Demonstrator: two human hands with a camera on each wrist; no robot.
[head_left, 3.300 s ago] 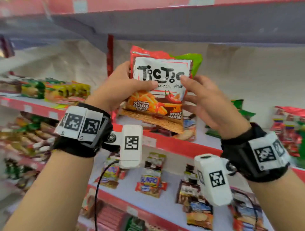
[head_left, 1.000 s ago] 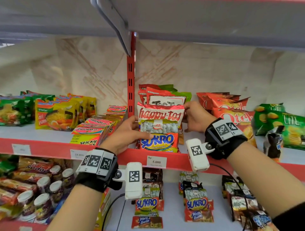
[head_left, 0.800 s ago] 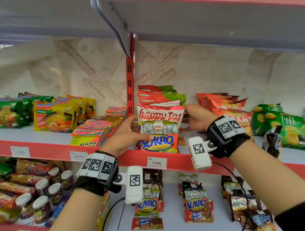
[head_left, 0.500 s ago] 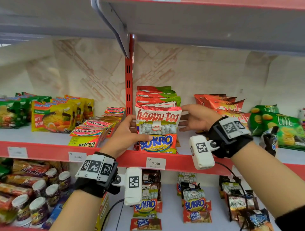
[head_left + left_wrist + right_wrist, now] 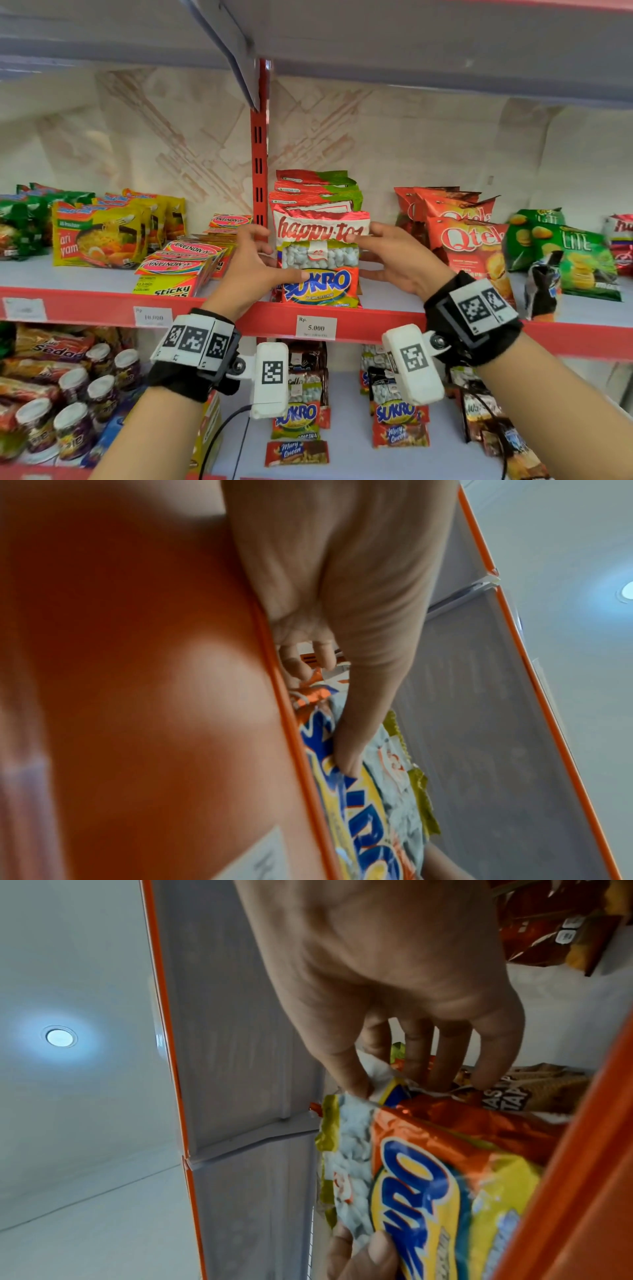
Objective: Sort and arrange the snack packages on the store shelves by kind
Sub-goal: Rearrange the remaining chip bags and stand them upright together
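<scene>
A Sukro peanut pack stands at the front edge of the red-edged shelf, just right of the red upright. My left hand pinches its left side, thumb on the front and fingers behind, as the left wrist view shows. My right hand pinches its upper right edge between thumb and fingers. The same pack fills the wrist views. A happy tos bag stands right behind it. Several red and green Tic Tic bags are stacked at the back.
Red Qtela bags and green Lite bags stand to the right. Montana sticky packs and noodle packs fill the left bay. More Sukro packs and cups sit on the shelf below. Another shelf hangs close overhead.
The Tic Tic bag I held earlier now stands in the back stack. My right hand has come forward from behind the bags to the Sukro pack's right edge. The left hand stayed.
</scene>
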